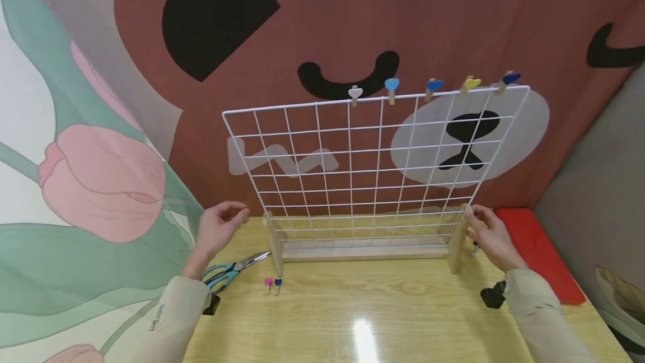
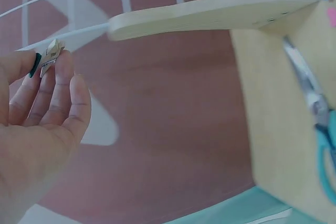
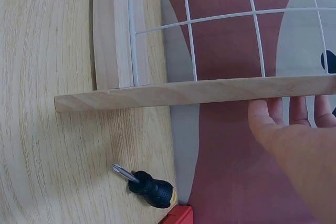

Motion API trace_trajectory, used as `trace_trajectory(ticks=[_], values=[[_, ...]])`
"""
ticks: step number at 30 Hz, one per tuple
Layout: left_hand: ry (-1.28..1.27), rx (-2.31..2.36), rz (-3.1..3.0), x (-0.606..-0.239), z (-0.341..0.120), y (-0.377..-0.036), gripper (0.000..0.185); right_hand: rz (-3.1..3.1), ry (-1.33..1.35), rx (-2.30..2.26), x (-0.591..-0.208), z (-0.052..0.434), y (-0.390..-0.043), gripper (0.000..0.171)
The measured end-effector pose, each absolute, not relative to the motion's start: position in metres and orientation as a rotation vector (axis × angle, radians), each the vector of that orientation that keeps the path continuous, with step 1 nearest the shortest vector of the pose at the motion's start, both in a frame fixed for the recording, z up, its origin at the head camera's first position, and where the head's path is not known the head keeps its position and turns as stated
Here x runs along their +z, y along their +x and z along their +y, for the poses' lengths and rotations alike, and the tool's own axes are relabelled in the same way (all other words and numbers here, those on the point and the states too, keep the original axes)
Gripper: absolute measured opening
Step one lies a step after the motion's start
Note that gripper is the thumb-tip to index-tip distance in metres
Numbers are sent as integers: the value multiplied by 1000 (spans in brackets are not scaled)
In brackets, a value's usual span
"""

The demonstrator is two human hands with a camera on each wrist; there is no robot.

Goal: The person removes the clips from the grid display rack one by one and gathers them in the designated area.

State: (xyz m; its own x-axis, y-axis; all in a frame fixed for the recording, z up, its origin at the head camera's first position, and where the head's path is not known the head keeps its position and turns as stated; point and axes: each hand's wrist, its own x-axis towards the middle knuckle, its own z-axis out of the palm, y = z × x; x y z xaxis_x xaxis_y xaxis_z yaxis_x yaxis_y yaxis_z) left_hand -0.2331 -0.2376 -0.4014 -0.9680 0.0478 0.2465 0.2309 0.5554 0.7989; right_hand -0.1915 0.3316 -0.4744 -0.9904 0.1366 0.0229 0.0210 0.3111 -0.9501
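My left hand (image 1: 219, 228) pinches a small wooden clothespin (image 2: 51, 59) with a dark green edge between thumb and fingertips, beside the left end of the white wire grid (image 1: 347, 150). The grid stands tilted in a wooden base (image 1: 363, 252) with two side posts. My right hand (image 1: 492, 237) touches the outer side of the right post (image 3: 189, 94) with its fingertips, which are partly hidden. Along the grid's top wire, several heart clothespins are clipped: a white one (image 1: 355, 94), light blue (image 1: 391, 87), blue (image 1: 434, 87), yellow (image 1: 471, 84) and dark blue (image 1: 508, 80).
A pink heart clothespin (image 1: 268, 283) and a dark blue one (image 1: 277, 283) lie on the table. Scissors (image 1: 229, 273) with teal handles are at left. A stubby screwdriver (image 3: 149, 188) lies by the right post, near a red flat object (image 1: 539, 256). A patterned cloth hangs behind.
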Motion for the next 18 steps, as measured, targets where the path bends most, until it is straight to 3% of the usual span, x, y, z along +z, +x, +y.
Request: trace_trajectory(ticks=[18], values=[[-45, -1503, -2637, -469, -248, -224, 20, -2485, -157, 1750, -475, 331, -191, 52]])
